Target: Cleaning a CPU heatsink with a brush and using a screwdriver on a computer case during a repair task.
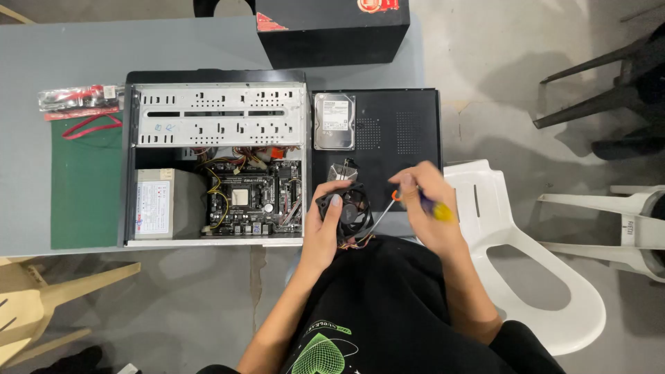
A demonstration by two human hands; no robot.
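Note:
My left hand grips a black round cooler fan by its left edge, just off the table's front edge; thin coloured wires hang from it. My right hand holds a screwdriver with a yellow, purple and orange handle, its metal shaft slanting down-left toward the fan. A finned metal heatsink lies just behind the fan on a black case side panel. Left of my hands lies an open computer case with the motherboard exposed.
A hard drive rests on the black panel. A grey power supply sits inside the case. A green mat and red cables in a bag lie at the left. A black box stands behind. White plastic chairs stand at the right.

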